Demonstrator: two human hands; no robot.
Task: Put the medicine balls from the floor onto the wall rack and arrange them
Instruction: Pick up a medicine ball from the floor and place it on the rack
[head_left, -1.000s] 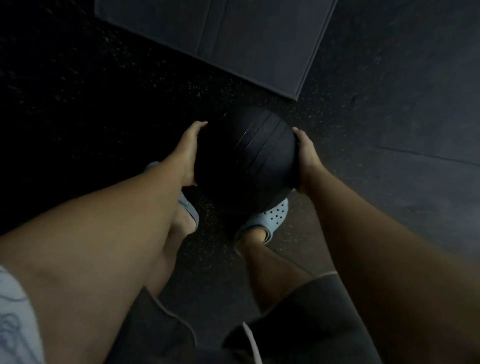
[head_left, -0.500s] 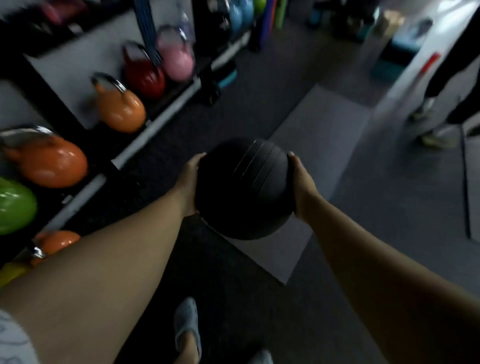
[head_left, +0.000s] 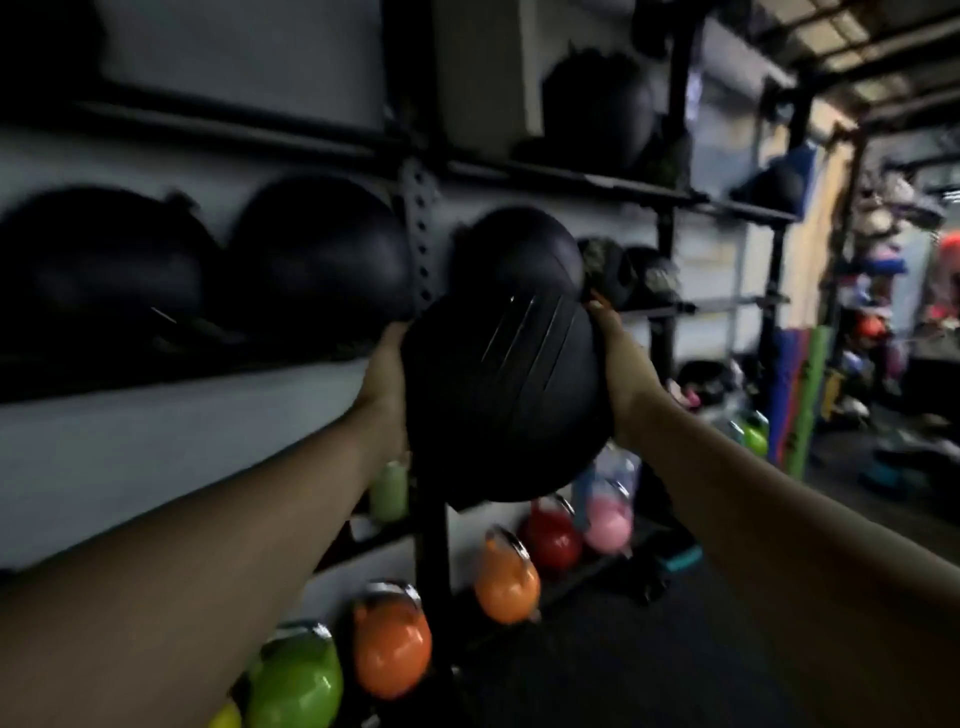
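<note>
The black medicine ball (head_left: 501, 400) is carried off the floor at chest height, pressed between both palms: the left hand (head_left: 387, 379) flat against its left flank, the right hand (head_left: 621, 364) against its right flank, fingers spread round the curve. Both hands are equally near; neither is free.

Governing relation: the wall rack (head_left: 421, 244) lies directly ahead of and slightly above the ball, its middle shelf rail at about the ball's top edge. A sphere has no long axis, so orientation is of no concern; only lift and reach count.

Obstructions: a smaller black ball (head_left: 517, 257) sits on that shelf immediately behind the carried one, and two large black balls (head_left: 311, 254) occupy the bay left of the perforated upright. Judgement: the open slot is not clearly visible; blur and low light prevent confirmation. Coloured kettlebells (head_left: 506, 582) stand on the bottom rail, well below the path
</note>
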